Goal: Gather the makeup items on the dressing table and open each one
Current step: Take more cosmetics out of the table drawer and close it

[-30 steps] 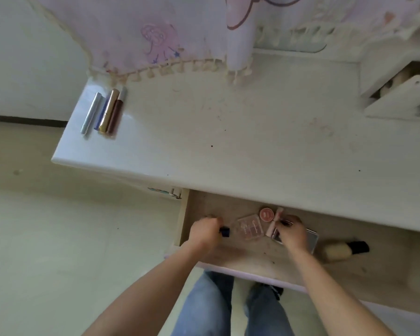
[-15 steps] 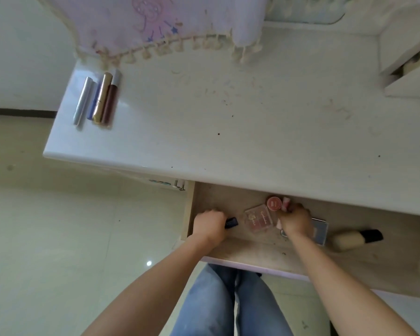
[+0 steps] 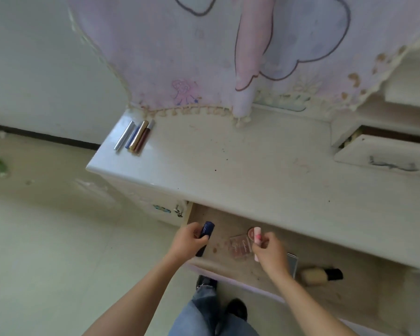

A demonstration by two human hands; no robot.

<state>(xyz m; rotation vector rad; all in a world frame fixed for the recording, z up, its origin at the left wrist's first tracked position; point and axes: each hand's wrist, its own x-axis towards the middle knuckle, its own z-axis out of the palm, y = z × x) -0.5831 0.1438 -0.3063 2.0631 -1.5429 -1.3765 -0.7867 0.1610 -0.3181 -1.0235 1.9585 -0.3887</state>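
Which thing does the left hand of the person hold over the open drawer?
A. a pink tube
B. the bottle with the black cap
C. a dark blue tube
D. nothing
C: the fingers of the left hand are curled round the dark blue tube, while the pink tube is in the right hand.

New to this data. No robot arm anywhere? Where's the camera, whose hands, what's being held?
No robot here: a person works bare-handed, and the one wide-angle camera sits on their head, looking down. The left hand grips a dark blue tube; the right hand holds a pink tube. Both are over the open drawer, which holds a clear palette, a round red compact, a grey case and a cream bottle with a black cap. Four slim tubes lie side by side on the dressing table's left end.
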